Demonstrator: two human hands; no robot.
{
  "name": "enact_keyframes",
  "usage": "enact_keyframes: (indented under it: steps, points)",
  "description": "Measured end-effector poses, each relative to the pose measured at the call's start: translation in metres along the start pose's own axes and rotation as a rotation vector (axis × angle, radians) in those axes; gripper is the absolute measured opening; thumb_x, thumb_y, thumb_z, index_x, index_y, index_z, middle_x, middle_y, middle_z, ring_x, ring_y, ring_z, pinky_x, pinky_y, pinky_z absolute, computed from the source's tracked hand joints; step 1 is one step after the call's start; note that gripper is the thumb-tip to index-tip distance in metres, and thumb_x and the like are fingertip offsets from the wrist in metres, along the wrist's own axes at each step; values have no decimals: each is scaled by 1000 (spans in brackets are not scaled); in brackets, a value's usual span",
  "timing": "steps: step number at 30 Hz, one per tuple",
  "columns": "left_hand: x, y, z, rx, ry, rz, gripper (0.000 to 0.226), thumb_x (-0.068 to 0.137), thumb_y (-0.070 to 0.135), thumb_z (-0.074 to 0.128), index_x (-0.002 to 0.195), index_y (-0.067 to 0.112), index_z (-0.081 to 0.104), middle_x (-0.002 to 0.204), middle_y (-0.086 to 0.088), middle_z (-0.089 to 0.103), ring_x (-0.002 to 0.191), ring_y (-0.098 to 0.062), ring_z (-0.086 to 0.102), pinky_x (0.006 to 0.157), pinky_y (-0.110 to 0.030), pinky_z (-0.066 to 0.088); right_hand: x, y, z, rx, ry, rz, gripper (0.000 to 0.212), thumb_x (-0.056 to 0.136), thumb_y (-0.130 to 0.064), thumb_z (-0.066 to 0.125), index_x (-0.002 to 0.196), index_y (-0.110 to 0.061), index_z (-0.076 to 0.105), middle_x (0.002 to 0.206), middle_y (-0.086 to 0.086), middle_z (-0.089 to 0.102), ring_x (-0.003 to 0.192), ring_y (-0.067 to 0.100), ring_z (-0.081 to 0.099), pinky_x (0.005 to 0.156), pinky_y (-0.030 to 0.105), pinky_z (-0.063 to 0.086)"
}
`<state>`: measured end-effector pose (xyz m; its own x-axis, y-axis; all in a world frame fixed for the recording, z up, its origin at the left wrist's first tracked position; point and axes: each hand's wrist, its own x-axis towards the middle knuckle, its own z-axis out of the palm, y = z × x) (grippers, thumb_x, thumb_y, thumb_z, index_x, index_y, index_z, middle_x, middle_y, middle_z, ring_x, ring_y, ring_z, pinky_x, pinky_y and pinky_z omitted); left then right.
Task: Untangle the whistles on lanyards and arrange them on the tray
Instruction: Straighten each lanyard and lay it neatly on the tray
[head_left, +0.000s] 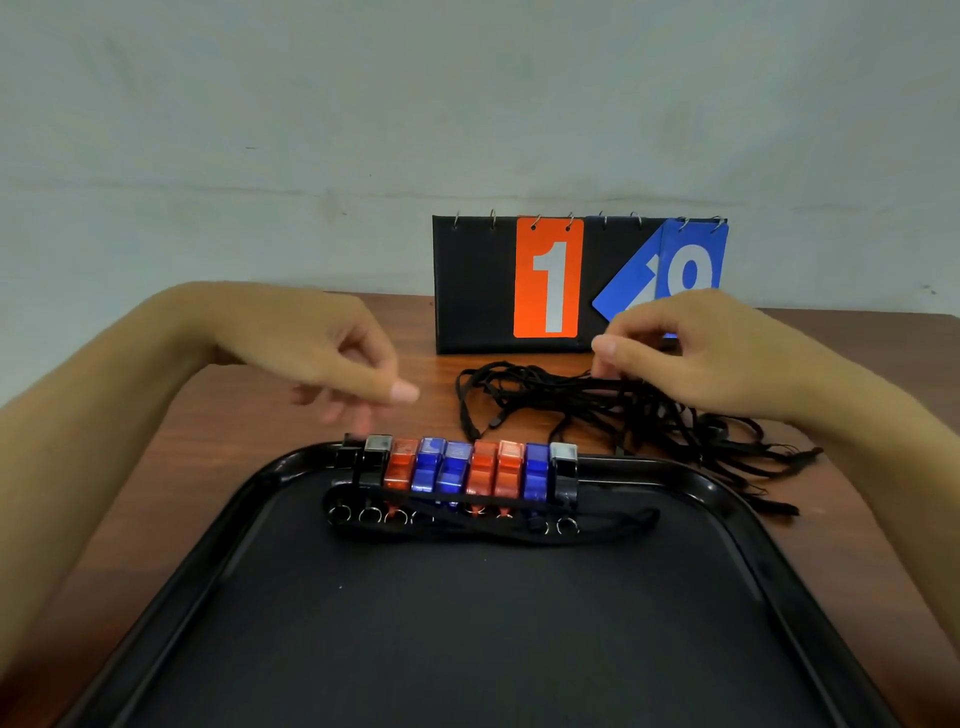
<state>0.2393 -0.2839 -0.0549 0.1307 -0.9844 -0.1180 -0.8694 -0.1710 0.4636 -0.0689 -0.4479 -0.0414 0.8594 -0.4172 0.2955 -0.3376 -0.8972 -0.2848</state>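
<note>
Whistles (457, 467) stand in a tight row along the far rim of the black tray (208, 545), on its left half: black ones at either end, orange and blue between, each with a small metal split ring on the near side. We judge them light, hard plastic, easy to knock out of line, so we would take one by its body and not by the cord. One black cord lies across the row on the tray floor; the rest of the floor nearer us holds nothing else we can see. Our left hand (332, 358) hovers just above and behind the row, fingers loosely curled, holding nothing that we can make out, though it is blurred. Beyond the tray's far right rim the black lanyards (613, 410) lie in a loose heap on the wooden table (249, 410); they look soft, limp and prone to snagging. Our right hand (691, 353) pinches strands at the top of that heap. A flip scoreboard (550, 280) stands behind, showing an orange 1.
</note>
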Motion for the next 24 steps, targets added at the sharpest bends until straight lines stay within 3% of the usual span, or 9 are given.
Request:
enact_keyframes:
  steps: [1, 3, 5, 7, 11, 15, 19, 21, 24]
  points:
    - [1, 12, 2, 6, 28, 62, 30, 97, 47, 65, 87, 22, 77, 71, 5, 73, 58, -7, 64, 57, -23, 54, 2, 0, 6, 3, 10, -21, 31, 101, -44, 48, 90, -37, 75, 90, -15, 74, 84, 3, 66, 77, 26, 52]
    - [5, 33, 10, 9, 106, 124, 34, 96, 57, 55, 87, 32, 77, 76, 15, 73, 61, 3, 62, 61, -14, 49, 7, -4, 20, 9, -41, -93, 31, 103, -38, 45, 104, -34, 76, 106, -17, 72, 100, -2, 61, 91, 20, 47]
    - [12, 33, 19, 53, 119, 172, 42, 94, 68, 45, 93, 41, 78, 97, 25, 75, 85, 9, 68, 80, -17, 50, 12, -9, 35, -5, -139, -151, 35, 106, -35, 40, 115, -33, 74, 123, -20, 67, 116, -3, 51, 102, 18, 38]
    - [20, 26, 29, 51, 94, 176, 48, 95, 70, 39, 95, 43, 79, 112, 32, 72, 103, 13, 66, 93, -20, 47, 18, -12, 47, -10, -257, -145, 40, 110, -35, 32, 124, -34, 69, 135, -20, 61, 126, 3, 41, 110, 27, 35]
    - [29, 28, 41, 28, -5, 158, 54, 93, 71, 31, 95, 46, 79, 112, 31, 73, 106, 17, 63, 102, -22, 45, 28, -13, 60, 61, -408, -13, 47, 110, -45, 22, 133, -36, 62, 135, -16, 54, 129, 5, 33, 114, 39, 34]
    - [33, 32, 44, 13, -21, 115, 59, 91, 68, 28, 101, 38, 78, 111, 23, 74, 95, 20, 62, 95, -17, 41, 31, -13, 63, 121, -432, 77, 52, 108, -51, 20, 139, -36, 59, 143, -12, 52, 140, 7, 28, 121, 46, 26]
    - [31, 30, 45, -9, -2, 124, 56, 92, 66, 31, 101, 34, 77, 117, 15, 75, 98, 18, 63, 89, -12, 43, 31, -12, 64, 106, -422, 28, 47, 109, -48, 24, 135, -34, 61, 138, -17, 56, 136, 5, 32, 120, 49, 28]
    - [32, 29, 47, 16, 79, 146, 44, 96, 63, 40, 103, 35, 73, 111, 15, 75, 98, 10, 66, 88, -15, 48, 29, -14, 63, 129, -388, -12, 45, 109, -46, 25, 133, -35, 61, 136, -20, 56, 134, 3, 33, 119, 48, 29]
    - [32, 30, 46, 11, 226, 151, 21, 96, 49, 65, 108, 32, 63, 94, 14, 76, 85, 9, 69, 76, -14, 49, 25, -19, 56, 191, -306, -70, 44, 110, -40, 25, 135, -37, 61, 137, -23, 54, 133, 2, 35, 117, 34, 32]
